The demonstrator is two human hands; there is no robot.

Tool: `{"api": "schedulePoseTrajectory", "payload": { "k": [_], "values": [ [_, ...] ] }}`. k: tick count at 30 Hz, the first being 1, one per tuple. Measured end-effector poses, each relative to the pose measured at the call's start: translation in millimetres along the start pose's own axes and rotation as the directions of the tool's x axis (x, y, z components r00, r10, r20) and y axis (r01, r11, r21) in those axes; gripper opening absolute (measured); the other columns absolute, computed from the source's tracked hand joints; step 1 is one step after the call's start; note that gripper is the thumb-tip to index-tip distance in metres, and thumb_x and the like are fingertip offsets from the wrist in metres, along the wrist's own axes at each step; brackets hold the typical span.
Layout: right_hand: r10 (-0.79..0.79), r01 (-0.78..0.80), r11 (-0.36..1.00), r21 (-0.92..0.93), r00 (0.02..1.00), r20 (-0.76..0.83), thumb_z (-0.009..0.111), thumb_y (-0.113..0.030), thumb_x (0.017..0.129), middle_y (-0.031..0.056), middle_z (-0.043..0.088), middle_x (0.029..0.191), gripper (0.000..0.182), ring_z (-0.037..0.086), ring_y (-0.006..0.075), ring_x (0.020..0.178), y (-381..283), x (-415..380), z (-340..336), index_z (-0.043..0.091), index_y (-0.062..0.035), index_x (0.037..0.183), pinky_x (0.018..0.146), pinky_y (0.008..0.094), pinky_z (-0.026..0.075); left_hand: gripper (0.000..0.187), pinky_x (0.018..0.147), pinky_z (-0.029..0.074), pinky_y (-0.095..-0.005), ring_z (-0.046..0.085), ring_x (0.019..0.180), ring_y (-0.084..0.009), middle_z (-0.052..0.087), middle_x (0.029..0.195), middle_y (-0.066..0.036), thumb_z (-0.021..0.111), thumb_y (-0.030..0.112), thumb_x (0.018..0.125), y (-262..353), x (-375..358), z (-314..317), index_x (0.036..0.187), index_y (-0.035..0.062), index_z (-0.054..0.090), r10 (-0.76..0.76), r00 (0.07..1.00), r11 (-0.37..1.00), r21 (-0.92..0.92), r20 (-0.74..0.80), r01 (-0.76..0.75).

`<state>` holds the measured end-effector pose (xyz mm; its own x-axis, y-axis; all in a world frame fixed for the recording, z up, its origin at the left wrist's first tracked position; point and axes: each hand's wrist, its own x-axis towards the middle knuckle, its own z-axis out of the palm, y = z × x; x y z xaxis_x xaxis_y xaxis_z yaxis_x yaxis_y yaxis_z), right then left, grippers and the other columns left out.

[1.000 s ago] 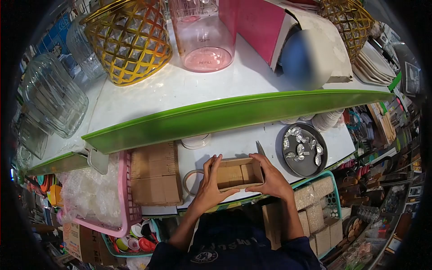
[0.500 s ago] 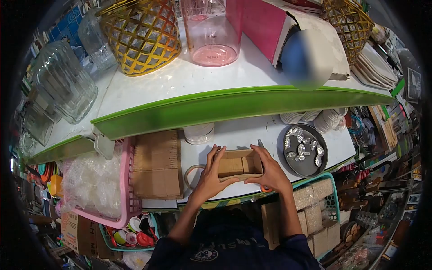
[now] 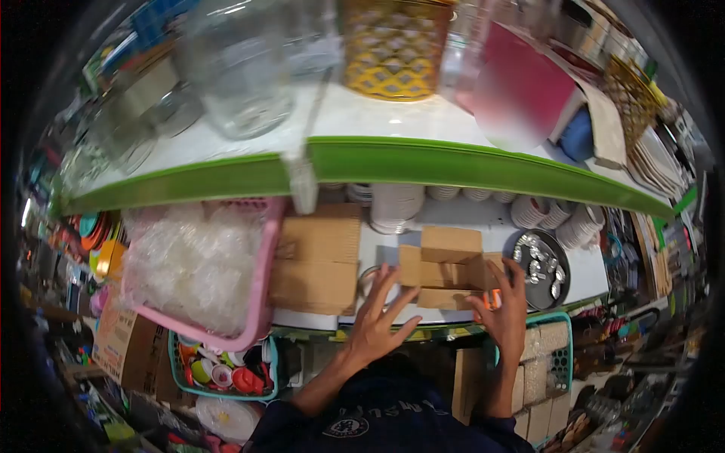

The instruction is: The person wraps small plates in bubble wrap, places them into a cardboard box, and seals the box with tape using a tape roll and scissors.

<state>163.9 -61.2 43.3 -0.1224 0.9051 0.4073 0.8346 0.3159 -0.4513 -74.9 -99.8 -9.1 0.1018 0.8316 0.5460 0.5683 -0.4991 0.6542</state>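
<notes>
A small cardboard box [image 3: 445, 281] stands on the white lower shelf with its flaps folded outward and its inside visible. At its left front corner is my left hand [image 3: 374, 325], open, fingers spread and nothing held. My right hand [image 3: 507, 311] is at the right side, fingertips by the right flap and thumb apart from them. Between that thumb and the fingers shows an orange object [image 3: 492, 299], partly covered by the hand. A roll of tape [image 3: 370, 283] lies behind my left fingers.
Flattened cardboard [image 3: 316, 264] and a pink basket of bubble wrap [image 3: 264, 298] sit to the left. On the right is a dark round pan [image 3: 544, 294] with silvery pieces. A green-edged shelf [image 3: 468, 167] overhangs with glassware. Below are teal baskets [image 3: 223, 394].
The box's flaps, out of sight before, now stand outward. Both hands have come off its sides and spread apart, the left lower. The view has shifted left.
</notes>
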Motion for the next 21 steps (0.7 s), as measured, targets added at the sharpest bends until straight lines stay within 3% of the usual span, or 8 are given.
{"api": "schedulePoseTrajectory", "payload": {
  "k": [1, 3, 5, 7, 9, 12, 17, 21],
  "values": [
    [-0.027, 0.027, 1.000, 0.013, 0.999, 0.017, 0.086, -0.018, 0.066, 0.0165, 0.048, 0.132, 0.068, 0.058, 0.0372, 0.109, -4, -5, 8, 0.060, -0.0113, 0.128, 0.088, 0.0419, 0.051, 0.048, 0.112, 0.033, -0.0522, 0.033, 0.139, -0.0432, 0.038, 0.147, -0.021, 0.075, 0.018, 0.082, -3, -14, -6, 0.126, 0.0101, 0.062, -0.020, 1.000, 1.000, 0.017, -0.023, 0.020],
    [-0.014, 0.059, 0.967, 0.247, 0.984, -0.180, 0.080, -0.006, 0.071, 0.0152, 0.053, 0.120, 0.043, 0.060, 0.0317, 0.101, -13, -18, 25, 0.066, -0.0045, 0.112, 0.081, 0.0373, 0.051, 0.037, 0.111, 0.036, -0.0512, 0.040, 0.136, -0.0387, 0.049, 0.138, -0.017, 0.073, 0.015, 0.083, -10, -42, -17, 0.119, 0.0088, 0.066, 0.034, 0.998, 0.997, -0.068, -0.047, -0.038],
    [0.011, 0.034, 0.924, 0.381, 0.993, -0.114, 0.073, 0.002, 0.072, 0.0136, 0.057, 0.105, 0.026, 0.060, 0.0265, 0.094, -43, -33, 34, 0.069, -0.0013, 0.098, 0.076, 0.0330, 0.049, 0.026, 0.109, 0.040, -0.0492, 0.050, 0.128, -0.0342, 0.058, 0.128, -0.014, 0.070, 0.008, 0.083, -6, -68, -32, 0.109, 0.0068, 0.070, -0.035, 0.992, 0.996, -0.084, -0.119, 0.025],
    [-0.149, 0.189, 0.875, 0.445, 0.981, -0.122, 0.072, 0.004, 0.071, 0.0112, 0.064, 0.087, 0.017, 0.064, 0.0234, 0.082, -73, -42, 54, 0.072, -0.0019, 0.087, 0.073, 0.0312, 0.051, 0.022, 0.107, 0.043, -0.0469, 0.056, 0.121, -0.0320, 0.063, 0.119, -0.012, 0.068, 0.002, 0.082, -10, -98, -44, 0.102, 0.0067, 0.071, -0.080, 0.991, 0.977, -0.205, -0.107, 0.057],
    [-0.301, 0.269, 0.807, 0.526, 0.953, -0.025, 0.073, 0.003, 0.071, 0.0105, 0.067, 0.084, 0.014, 0.066, 0.0219, 0.077, -102, -50, 72, 0.073, -0.0024, 0.084, 0.070, 0.0307, 0.052, 0.022, 0.097, 0.051, -0.0413, 0.064, 0.107, -0.0289, 0.067, 0.106, -0.011, 0.067, -0.003, 0.080, -9, -122, -60, 0.100, 0.0058, 0.071, -0.097, 0.973, 0.988, -0.141, -0.211, 0.068],
    [-0.442, 0.269, 0.701, 0.661, 0.891, 0.106, 0.075, 0.000, 0.073, 0.0104, 0.069, 0.081, 0.013, 0.067, 0.0211, 0.072, -140, -67, 102, 0.075, -0.0039, 0.086, 0.065, 0.0292, 0.053, 0.020, 0.069, 0.053, -0.0341, 0.068, 0.081, -0.0273, 0.068, 0.091, -0.012, 0.065, -0.002, 0.083, -16, -168, -79, 0.102, 0.0031, 0.070, -0.334, 0.910, 0.931, -0.237, -0.245, 0.278],
    [-0.621, 0.162, 0.589, 0.792, 0.718, 0.315, 0.073, -0.001, 0.078, 0.0090, 0.069, 0.082, 0.012, 0.066, 0.0185, 0.068, -198, -95, 147, 0.074, -0.0034, 0.090, 0.061, 0.0278, 0.052, 0.015, 0.067, 0.053, -0.0334, 0.067, 0.077, -0.0269, 0.067, 0.088, -0.014, 0.061, 0.002, 0.089, -34, -230, -107, 0.101, 0.0026, 0.070, -0.492, 0.757, 0.870, -0.239, -0.430, 0.431],
    [-0.665, 0.038, 0.639, 0.768, 0.529, 0.527, 0.072, -0.004, 0.082, 0.0094, 0.068, 0.081, 0.012, 0.065, 0.0208, 0.069, -232, -120, 189, 0.073, -0.0049, 0.094, 0.059, 0.0297, 0.050, 0.013, 0.067, 0.051, -0.0323, 0.066, 0.077, -0.0243, 0.066, 0.087, -0.013, 0.061, 0.004, 0.091, -63, -292, -119, 0.102, 0.0008, 0.068, -0.685, 0.562, 0.716, -0.288, -0.463, 0.636]
  ]
}}
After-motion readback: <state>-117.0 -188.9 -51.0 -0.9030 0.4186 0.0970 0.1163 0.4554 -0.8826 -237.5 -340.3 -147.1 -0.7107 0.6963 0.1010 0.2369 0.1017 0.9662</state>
